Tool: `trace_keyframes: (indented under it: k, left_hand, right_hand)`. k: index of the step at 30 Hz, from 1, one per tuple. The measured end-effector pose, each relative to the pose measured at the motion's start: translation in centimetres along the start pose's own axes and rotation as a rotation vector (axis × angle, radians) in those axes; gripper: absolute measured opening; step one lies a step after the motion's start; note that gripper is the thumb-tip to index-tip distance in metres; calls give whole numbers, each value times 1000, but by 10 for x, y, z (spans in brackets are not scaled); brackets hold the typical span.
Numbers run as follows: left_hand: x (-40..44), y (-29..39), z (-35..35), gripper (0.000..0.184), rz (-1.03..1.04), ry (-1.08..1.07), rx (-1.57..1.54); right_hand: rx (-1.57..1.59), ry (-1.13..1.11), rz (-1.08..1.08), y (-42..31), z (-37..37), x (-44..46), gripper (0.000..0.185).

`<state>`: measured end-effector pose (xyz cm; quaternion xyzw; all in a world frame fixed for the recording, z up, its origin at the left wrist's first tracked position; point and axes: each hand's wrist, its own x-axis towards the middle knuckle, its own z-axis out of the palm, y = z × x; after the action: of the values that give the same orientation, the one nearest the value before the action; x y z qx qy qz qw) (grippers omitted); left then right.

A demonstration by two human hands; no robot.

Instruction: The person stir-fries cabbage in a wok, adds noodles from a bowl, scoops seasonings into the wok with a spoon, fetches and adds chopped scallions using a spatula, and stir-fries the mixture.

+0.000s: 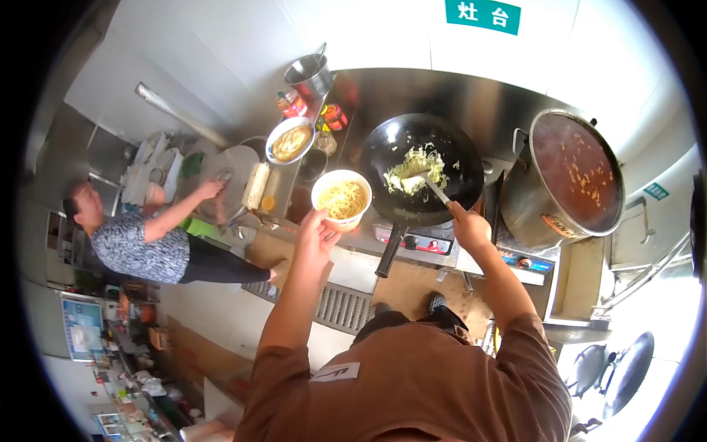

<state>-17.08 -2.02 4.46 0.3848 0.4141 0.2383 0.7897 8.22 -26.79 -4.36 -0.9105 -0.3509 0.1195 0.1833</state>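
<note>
My left hand (317,230) is closed around the side of a bowl (352,221) of yellow noodles (342,200), held just left of the wok. In my right hand (471,225) is the handle of a metal wok spatula (437,191). Its head reaches into the black wok (390,140) and is partly covered by shredded pale-green cabbage (427,163). The wok sits on the stove, its black handle (392,254) pointing toward me.
A large pot (526,184) of reddish broth stands right of the wok. To the left are a bowl of pale food (291,141), red-labelled jars (335,116) and a metal pot (309,77). Another person (140,243) works at a sink area farther left.
</note>
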Motion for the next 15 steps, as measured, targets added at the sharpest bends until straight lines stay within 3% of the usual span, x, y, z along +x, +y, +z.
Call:
trace_keyframes:
  k: [3,5,6,7,10,11,15]
  left_hand:
    - [-7,19,61,44,125,-112,163]
    - [43,-9,81,44,573,-31,339]
    - [55,-6,97,63,800,-114,636]
    - [56,4,124,71,1188,-147,1056]
    - [76,-27,156,75,1289,136,1647]
    - [85,-30,165,77,1242,51,1785]
    - [104,-42,189,70,1407,93,1869]
  right_hand:
    - [135,233,-174,25,-16,-41,44]
    - [252,266,-119,34,-22,-68,45]
    - [316,293,-108,41,-22,-78,45]
    - [356,296,-74,44,-26,-87,44]
    - [401,313,-38,55,-29,-110,43]
    - [426,318,-25,60,-30,-116,42]
    - [470,295,35,75,-40,-135,43]
